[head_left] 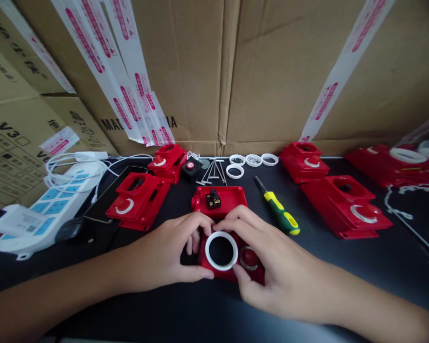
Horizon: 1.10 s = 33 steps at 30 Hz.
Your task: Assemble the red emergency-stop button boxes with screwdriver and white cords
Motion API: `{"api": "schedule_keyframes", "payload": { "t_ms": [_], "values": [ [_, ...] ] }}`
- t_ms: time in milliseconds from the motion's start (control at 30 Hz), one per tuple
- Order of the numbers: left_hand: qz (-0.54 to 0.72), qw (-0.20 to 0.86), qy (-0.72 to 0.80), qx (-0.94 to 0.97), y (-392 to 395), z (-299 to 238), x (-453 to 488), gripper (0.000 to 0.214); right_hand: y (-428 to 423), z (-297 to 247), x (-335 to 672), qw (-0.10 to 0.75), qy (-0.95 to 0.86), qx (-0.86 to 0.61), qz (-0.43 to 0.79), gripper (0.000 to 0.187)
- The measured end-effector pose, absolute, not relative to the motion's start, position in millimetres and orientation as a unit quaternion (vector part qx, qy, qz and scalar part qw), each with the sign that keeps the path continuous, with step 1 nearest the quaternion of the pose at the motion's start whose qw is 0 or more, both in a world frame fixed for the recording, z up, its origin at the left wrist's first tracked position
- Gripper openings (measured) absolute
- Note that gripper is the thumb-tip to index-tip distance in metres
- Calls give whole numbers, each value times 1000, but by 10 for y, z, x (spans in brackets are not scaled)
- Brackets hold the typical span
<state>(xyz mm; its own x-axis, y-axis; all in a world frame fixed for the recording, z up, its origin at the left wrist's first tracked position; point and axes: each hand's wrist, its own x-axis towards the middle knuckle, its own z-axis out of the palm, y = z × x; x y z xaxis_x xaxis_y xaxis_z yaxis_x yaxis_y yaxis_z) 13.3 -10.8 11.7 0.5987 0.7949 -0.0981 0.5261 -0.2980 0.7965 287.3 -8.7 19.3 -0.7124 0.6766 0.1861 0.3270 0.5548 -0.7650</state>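
Both my hands hold a red plastic housing (252, 272) low in the middle of the black table. A white ring (221, 250) sits in its round opening, and a red button (249, 257) shows to the ring's right. My left hand (168, 257) curls around the housing's left side, thumb pressed by the ring. My right hand (275, 267) grips the right side, fingers arched over the top edge of the ring. Just behind lies a red base (219, 197) with a small black switch (213, 199) on it.
A yellow-green screwdriver (279, 213) lies right of the base. More red housings (345, 206) stand left and right, loose white rings (235, 170) and metal pins (211, 172) at the back. A white power strip (53, 200) and phone (110, 195) lie left. Cardboard boxes (214, 71) wall the rear.
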Motion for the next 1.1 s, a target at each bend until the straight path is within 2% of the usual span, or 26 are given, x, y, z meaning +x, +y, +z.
{"api": "schedule_keyframes", "payload": {
  "t_ms": [167, 267, 533, 667, 800, 933, 1033, 1100],
  "values": [
    [148, 417, 428, 788, -116, 136, 149, 44, -86, 140, 2862, 233, -837, -319, 378, 51],
    [148, 413, 426, 792, -109, 144, 151, 41, -83, 122, 2841, 264, -837, -302, 372, 45],
    [151, 407, 422, 796, -105, 129, 103, 50, -110, 177, 2816, 291, -846, -276, 351, 58],
    [147, 396, 422, 802, -102, 129, 105, 44, -119, 167, 2801, 315, -847, -259, 341, 68],
    [146, 390, 422, 805, -88, 139, 126, 41, -52, 268, 2889, 347, -854, -244, 300, 64],
    [144, 399, 417, 804, -93, 116, 130, 47, 284, 458, 3144, 373, -844, -349, 164, 37],
    [158, 401, 405, 806, -107, 82, 123, 47, 678, 492, 3299, 300, -796, -524, 43, 45],
    [165, 401, 401, 807, -112, 70, 121, 47, 936, 444, 3343, 254, -782, -569, 9, 47]
  ]
}}
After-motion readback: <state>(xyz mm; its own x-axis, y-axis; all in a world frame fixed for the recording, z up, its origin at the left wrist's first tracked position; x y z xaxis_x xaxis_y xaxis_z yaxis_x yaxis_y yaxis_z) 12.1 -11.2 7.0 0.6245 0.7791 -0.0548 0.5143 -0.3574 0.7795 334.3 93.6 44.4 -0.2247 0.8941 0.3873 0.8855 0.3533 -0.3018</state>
